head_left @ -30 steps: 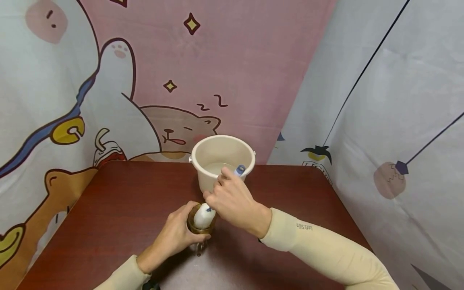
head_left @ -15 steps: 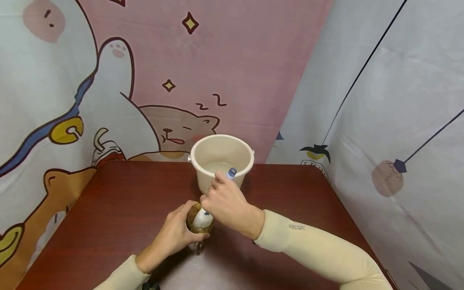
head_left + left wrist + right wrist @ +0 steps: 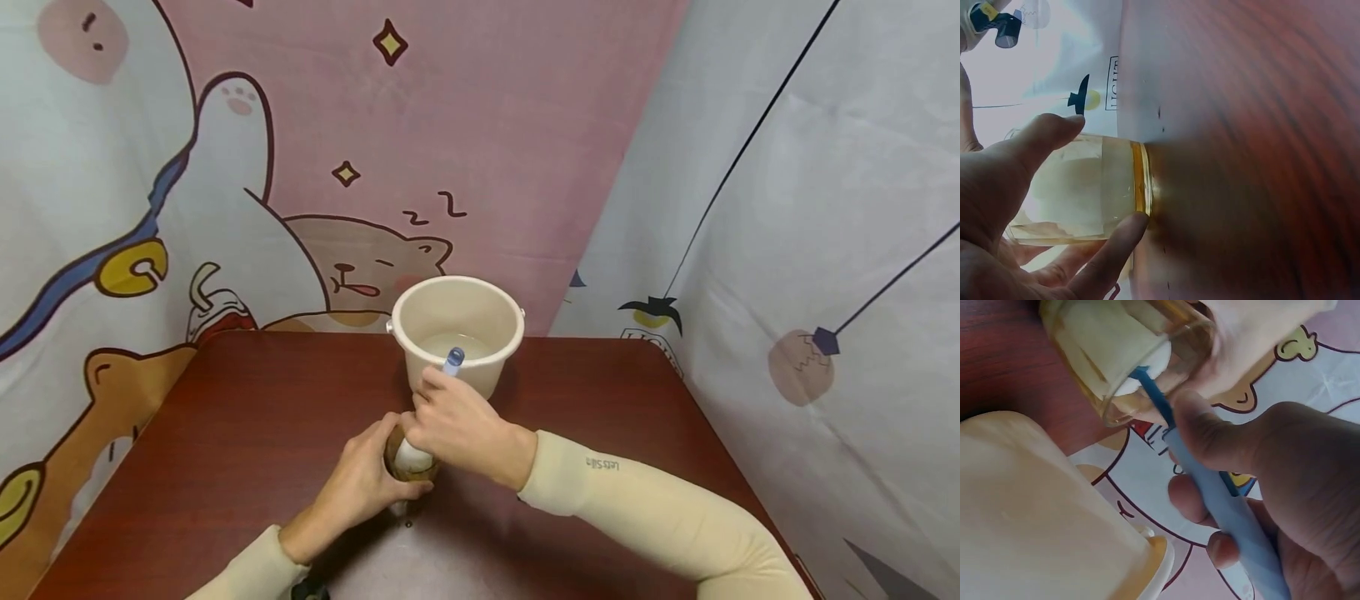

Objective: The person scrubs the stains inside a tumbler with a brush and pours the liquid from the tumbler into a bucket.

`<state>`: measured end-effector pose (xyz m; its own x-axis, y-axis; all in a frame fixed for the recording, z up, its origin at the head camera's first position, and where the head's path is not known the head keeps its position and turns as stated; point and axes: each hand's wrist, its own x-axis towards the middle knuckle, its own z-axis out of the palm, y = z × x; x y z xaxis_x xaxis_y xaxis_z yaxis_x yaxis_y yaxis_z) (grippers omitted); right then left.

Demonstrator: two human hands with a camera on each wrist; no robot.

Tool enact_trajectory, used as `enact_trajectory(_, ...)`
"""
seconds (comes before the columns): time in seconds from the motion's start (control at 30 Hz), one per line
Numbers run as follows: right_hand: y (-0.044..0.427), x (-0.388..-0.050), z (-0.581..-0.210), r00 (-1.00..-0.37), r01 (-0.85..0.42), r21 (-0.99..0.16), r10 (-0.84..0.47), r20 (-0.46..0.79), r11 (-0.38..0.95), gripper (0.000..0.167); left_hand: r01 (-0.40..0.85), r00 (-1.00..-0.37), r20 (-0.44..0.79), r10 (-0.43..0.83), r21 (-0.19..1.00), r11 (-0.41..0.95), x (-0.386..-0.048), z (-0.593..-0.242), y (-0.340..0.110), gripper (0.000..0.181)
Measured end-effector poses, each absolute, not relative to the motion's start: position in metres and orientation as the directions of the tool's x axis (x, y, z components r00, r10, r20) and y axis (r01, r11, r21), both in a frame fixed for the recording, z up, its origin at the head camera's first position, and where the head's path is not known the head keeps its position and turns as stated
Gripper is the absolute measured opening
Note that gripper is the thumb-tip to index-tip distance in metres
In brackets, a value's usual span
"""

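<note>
A cream bucket point(image 3: 487, 375) holding pale liquid point(image 3: 435, 343) stands just inside the far edge of the reddish-brown tabletop point(image 3: 262, 408). Past that edge hangs a pink-and-white backdrop point(image 3: 510, 125), 2 Zs point(image 3: 452, 205) printed over a sleeping animal point(image 3: 375, 250); pale printed fabric point(image 3: 862, 208) lines the right edge.

Left grip point(image 3: 363, 473) curved, thumb point(image 3: 1044, 137) spread from fingers point(image 3: 1113, 256); right grip point(image 3: 457, 429) curled, near it; right forearm point(image 3: 637, 496) slanting in from lower right.

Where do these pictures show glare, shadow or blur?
Head view: pale sheen low on the table, dark shadow near the left hand; left wrist view: glare washing out part of the cloth, dark shadow beside the glass; right wrist view: right hand shaded, bucket soft-looking.
</note>
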<state>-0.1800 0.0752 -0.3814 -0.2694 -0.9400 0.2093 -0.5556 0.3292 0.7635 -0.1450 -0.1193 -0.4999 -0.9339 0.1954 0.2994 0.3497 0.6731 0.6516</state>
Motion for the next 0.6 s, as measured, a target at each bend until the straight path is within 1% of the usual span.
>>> enact_trajectory(0.13,0.075,-0.179,-0.384,-0.237,-0.545,0.781,-0.949,0.206,0.306,0.009,0.309,-0.950,0.245,0.193,0.666,0.679,-0.146,-0.498,-0.120,0.080)
enact_trajectory(0.3,0.078,-0.179,-0.385,-0.247,-0.544,0.785,-0.951,0.187,0.295,0.006,0.313,-0.950,0.226,0.216,0.685,0.658,-0.146,-0.496,-0.122,0.081)
enact_trajectory(0.43,0.082,-0.182,-0.386,-0.256,-0.554,0.779,-0.950,0.178,0.295,0.008,0.346,-0.938,0.251,0.238,0.683,0.644,-0.144,-0.495,-0.123,0.085)
enact_trajectory(0.57,0.087,-0.187,-0.387,-0.263,-0.574,0.760,-0.948,0.182,0.305,0.009,0.382,-0.924,0.294,0.245,0.674,0.633,-0.144,-0.495,-0.124,0.085)
enact_trajectory(0.6,0.088,-0.188,-0.386,-0.268,-0.582,0.752,-0.946,0.180,0.308,0.012,0.391,-0.920,0.306,0.246,0.673,0.627,-0.144,-0.495,-0.123,0.085)
